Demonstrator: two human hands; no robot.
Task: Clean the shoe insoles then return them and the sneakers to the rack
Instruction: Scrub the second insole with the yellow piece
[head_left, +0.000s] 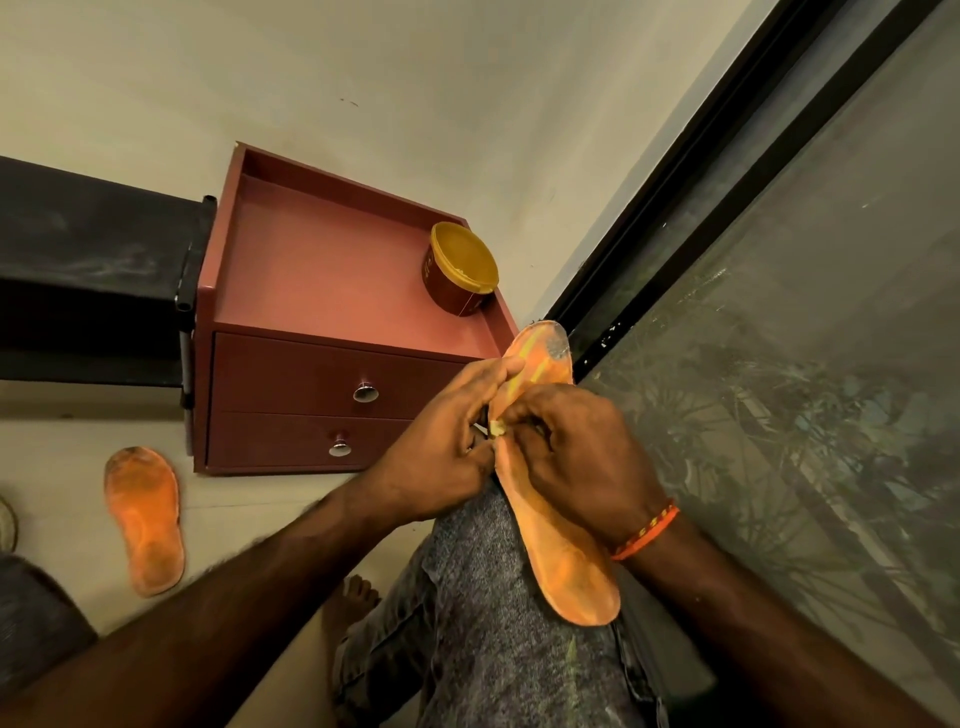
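an orange insole (558, 561) lay lengthwise along the person's raised knee, which was clad in grey speckled trousers (498, 623), its heel end toward the camera and its toe end pointing up toward the corner of a reddish-brown drawer unit (322, 322). the toe end showed a grey worn patch and pale yellow streaks. both hands met over the middle of this insole. the left hand (441, 457) had its fingers curled around the insole's left edge, gripping it, with the thumb lying up along the surface. the right hand (576, 457), which wore an orange thread band (647, 530) at the wrist, had its fingers curled down onto the insole, pinching a small pale yellow piece (497, 427) against it; what that piece was could not be told. a second orange insole (145, 519), dirty and darkened at the toe, lay flat on the pale floor (249, 499) to the left, well apart from the hands. on the top tray of the drawer unit stood a round tub (460, 270) with a yellow lid, near the right rim. a dark shelf (88, 270) stood just beside the unit on the left, and a dark-framed glass pane (805, 312) ran along the right. a bare foot (358, 597) rested on the floor beside the knee.
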